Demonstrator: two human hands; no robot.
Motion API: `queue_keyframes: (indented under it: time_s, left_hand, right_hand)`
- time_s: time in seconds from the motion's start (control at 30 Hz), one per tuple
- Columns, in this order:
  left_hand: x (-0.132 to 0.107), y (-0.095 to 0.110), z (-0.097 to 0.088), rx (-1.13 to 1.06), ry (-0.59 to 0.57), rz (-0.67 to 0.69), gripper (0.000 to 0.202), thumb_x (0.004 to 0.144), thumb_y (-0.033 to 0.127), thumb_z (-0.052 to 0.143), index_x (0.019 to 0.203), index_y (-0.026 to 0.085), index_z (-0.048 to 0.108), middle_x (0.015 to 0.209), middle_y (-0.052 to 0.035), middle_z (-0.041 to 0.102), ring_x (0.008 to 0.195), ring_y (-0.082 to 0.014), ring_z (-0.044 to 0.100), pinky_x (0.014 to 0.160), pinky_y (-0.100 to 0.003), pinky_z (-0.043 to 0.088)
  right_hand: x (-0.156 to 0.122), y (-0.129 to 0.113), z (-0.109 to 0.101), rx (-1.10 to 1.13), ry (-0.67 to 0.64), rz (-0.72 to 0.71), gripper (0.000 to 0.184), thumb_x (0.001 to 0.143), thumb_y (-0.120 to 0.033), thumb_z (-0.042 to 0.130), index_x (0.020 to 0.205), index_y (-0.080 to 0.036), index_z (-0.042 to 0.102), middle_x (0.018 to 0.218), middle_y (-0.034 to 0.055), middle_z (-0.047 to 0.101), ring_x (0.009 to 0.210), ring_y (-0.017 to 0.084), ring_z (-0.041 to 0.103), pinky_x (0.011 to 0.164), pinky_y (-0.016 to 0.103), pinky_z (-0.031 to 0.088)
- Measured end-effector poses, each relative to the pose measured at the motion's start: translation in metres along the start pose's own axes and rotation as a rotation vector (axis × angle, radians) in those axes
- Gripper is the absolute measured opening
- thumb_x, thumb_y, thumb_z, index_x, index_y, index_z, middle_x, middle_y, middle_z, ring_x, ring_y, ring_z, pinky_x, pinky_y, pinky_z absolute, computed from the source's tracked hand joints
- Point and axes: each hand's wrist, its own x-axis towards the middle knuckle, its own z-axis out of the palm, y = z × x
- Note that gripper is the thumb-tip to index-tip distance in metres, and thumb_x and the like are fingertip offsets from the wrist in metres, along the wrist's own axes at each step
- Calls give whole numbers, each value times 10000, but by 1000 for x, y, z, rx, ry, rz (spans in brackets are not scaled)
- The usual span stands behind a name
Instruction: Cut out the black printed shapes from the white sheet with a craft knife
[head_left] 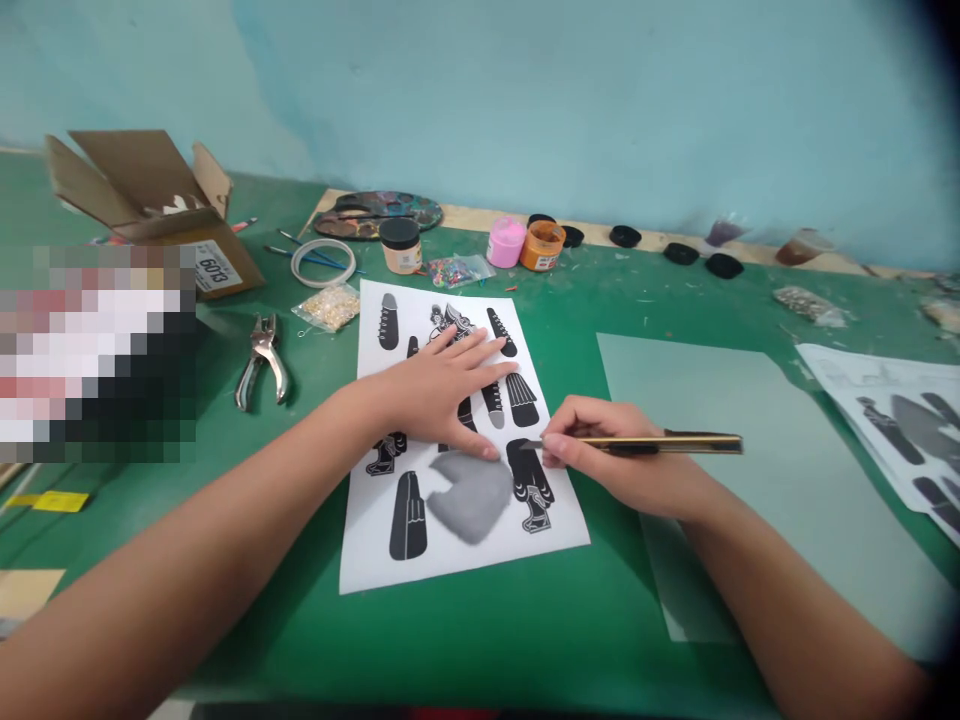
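A white printed sheet (450,565) lies on the green table, bearing black puppet-like figure parts and a smudged grey shape (474,498). My left hand (442,385) rests flat on its middle with fingers spread, covering some of the printed parts. At the sheet's right edge, my right hand (600,445) pinches a slim black-and-gold pen-like tool (675,442). The tool's tip points left, at the top of a black boot-and-leg shape (531,470). Whether that tip is a nib or a blade, I cannot tell.
A pale green sheet (694,400) lies under my right forearm, with more printed sheets (840,385) at far right. Hole-punch pliers (261,362), a bead bag (330,306), a tape ring (300,262) and an open cardboard box (169,225) stand left. Paint jars (506,243) and a palette (405,210) line the back.
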Motion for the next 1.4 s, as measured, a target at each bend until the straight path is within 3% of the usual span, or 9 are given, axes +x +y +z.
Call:
queue_keyframes:
  time_s: [0.1,0.2,0.4,0.87,1.4]
  left_hand:
    - [-3,-4,6,46,106,81,912,825,786,486,1553,276,288,1651,-60,156,1531,-302,75,1223,-502,-42]
    - [-3,-6,8,53,106,108,883,838,782,472,1553,298,289,1646,-53,174,1530,-305,87,1215,-523,-44]
    - [0,-7,8,39,105,110,859,846,778,458,1553,320,289,1650,-30,162,1528,-316,93,1214,-521,-46]
    - [0,-8,8,40,95,112,843,841,780,464,1543,342,306,1651,-29,168,1527,-321,97,1209,-542,-27]
    - [0,-7,7,43,116,121,813,846,760,486,1531,351,335,1648,-27,182,1520,-343,125,1206,-560,7]
  right_hand:
    - [11,7,2,0,171,-25,212,887,-414,654,842,-208,671,760,12,687,676,145,591,591,261,415]
    - [18,9,2,-15,230,-39,193,843,-401,704,827,-208,701,731,8,682,652,142,582,566,255,404]
    - [17,7,3,-111,224,-21,138,838,-320,686,760,-209,706,686,5,675,597,128,548,529,247,384]
    - [17,11,3,-132,205,-83,116,847,-318,692,781,-225,714,757,9,708,648,138,588,566,254,418]
    - [13,5,7,-170,167,-237,129,895,-257,624,777,-222,663,765,8,696,683,140,608,633,277,430]
